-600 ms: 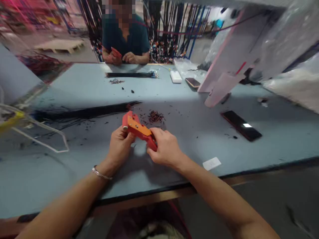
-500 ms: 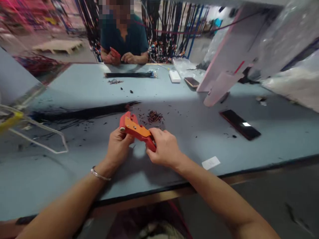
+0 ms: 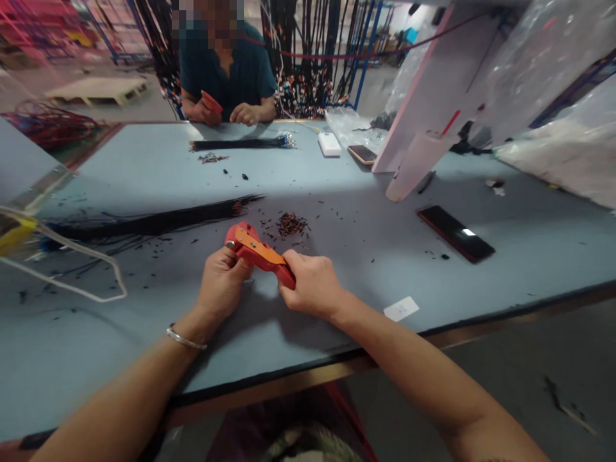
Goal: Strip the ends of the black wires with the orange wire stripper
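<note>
My right hand (image 3: 312,282) is wrapped round the handles of a red and orange wire stripper (image 3: 260,249), which points up and to the left above the table. Close against the stripper's head is my left hand (image 3: 221,279), its fingers pinched together below the jaws. Whatever those fingers hold is hidden or too thin to make out. A silver bracelet (image 3: 186,337) circles the left wrist. Just beyond the tool lies a pile of short dark offcuts (image 3: 291,224). A long bundle of black wires (image 3: 158,221) stretches to the left behind my left hand.
Across the table (image 3: 346,333), a person (image 3: 226,70) holds a red tool (image 3: 212,102) by another wire bundle (image 3: 240,144). A phone (image 3: 456,233), a white card (image 3: 402,308) and a cup with a red straw (image 3: 416,163) are right. A white wire frame (image 3: 118,276) juts in from the left.
The whole view has shifted slightly, so the table's things sit a little further left and higher. Both hands stay at the wire stripper, whose angle has changed slightly.
</note>
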### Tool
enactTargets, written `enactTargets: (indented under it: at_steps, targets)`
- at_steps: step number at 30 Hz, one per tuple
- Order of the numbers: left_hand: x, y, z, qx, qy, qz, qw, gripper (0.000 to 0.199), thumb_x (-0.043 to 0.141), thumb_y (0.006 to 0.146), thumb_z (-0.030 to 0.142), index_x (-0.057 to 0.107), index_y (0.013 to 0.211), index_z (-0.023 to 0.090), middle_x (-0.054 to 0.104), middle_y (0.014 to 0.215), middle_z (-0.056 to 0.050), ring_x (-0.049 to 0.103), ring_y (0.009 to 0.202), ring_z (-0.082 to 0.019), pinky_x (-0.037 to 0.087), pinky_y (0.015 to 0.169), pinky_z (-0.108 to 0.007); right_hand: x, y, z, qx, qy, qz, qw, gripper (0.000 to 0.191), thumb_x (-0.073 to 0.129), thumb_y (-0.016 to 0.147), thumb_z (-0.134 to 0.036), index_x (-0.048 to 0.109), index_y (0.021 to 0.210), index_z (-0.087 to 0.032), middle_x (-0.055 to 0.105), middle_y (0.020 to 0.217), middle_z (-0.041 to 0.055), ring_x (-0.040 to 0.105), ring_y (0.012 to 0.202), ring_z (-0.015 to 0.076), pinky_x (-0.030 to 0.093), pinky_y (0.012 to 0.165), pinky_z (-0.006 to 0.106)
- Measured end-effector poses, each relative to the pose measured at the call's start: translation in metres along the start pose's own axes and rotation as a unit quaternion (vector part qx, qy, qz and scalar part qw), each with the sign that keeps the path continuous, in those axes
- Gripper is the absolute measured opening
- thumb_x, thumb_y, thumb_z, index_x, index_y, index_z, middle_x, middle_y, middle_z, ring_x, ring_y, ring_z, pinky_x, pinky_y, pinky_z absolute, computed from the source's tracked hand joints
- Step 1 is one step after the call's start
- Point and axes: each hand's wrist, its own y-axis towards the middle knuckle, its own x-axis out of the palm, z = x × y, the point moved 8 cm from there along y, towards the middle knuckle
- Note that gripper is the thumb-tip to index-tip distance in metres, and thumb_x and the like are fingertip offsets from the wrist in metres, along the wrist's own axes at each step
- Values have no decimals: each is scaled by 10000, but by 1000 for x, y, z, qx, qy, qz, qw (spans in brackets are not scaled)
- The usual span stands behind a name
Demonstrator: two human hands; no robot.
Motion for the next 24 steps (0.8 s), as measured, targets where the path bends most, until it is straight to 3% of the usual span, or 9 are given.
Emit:
enactTargets:
  at_steps: [4, 11, 14, 16, 18, 20, 22, 24]
  targets:
    - [4, 2, -3, -8, -32, -17, 999, 465, 807, 603, 562, 598, 612, 147, 337, 472, 70, 244, 433, -56, 177, 409, -212, 1, 2, 1, 3, -8, -10, 1000, 183, 539, 771, -286, 552, 913, -170, 683, 802, 46, 623, 671, 197, 262, 562, 292]
    - [7, 2, -7, -45, -80, -17, 996, 408, 846, 585, 475, 610, 642, 148, 320, 468, 82, 219, 435, -53, 167, 412, -207, 1, 4, 2, 13, 9, 0, 1000, 173, 539, 829, -329, 573, 879, -167, 677, 741, 56, 610, 641, 193, 272, 561, 287]
    - [6, 2, -6, -50, -66, -7, 997, 334, 813, 639, 424, 625, 682, 151, 346, 479, 79, 206, 428, -52, 140, 407, -212, -2, 5, 7, 38, 78, 13, 996, 146, 567, 814, -322, 569, 816, -176, 643, 683, 36, 587, 617, 184, 305, 569, 280]
    - [2, 1, -5, -46, -37, 10, 998, 261, 777, 678, 370, 622, 685, 161, 377, 496, 72, 226, 426, -56, 145, 404, -213, -1, 5, 13, 64, 191, 11, 979, 141, 589, 787, -312, 550, 746, -183, 599, 625, 14, 569, 595, 171, 345, 575, 271]
    - [-4, 2, -3, -32, -1, 33, 999, 191, 739, 712, 323, 626, 687, 171, 407, 511, 63, 270, 433, -65, 170, 402, -213, 7, 6, 20, 87, 370, -26, 925, 149, 584, 772, -316, 538, 718, -184, 573, 605, 2, 564, 573, 160, 396, 569, 267]
    - [-11, 4, 0, -7, 25, 58, 998, 140, 713, 734, 299, 647, 715, 177, 432, 531, 56, 304, 451, -71, 199, 408, -210, 15, 7, 24, 102, 563, -67, 817, 154, 586, 744, -327, 553, 761, -177, 592, 657, 9, 591, 584, 164, 453, 571, 280]
    - [-17, 5, 1, 8, 29, 72, 997, 119, 704, 746, 295, 669, 750, 181, 437, 543, 54, 310, 465, -73, 214, 416, -208, 13, 10, 33, 106, 700, -68, 703, 221, 607, 701, -330, 575, 847, -168, 622, 744, 23, 631, 642, 182, 499, 599, 304]
    - [-19, 7, 0, 8, 20, 74, 997, 123, 712, 748, 294, 680, 764, 176, 439, 546, 51, 302, 473, -72, 214, 420, -209, 2, 14, 49, 104, 763, -25, 638, 282, 610, 679, -323, 580, 908, -161, 635, 793, 34, 652, 708, 198, 524, 653, 328]
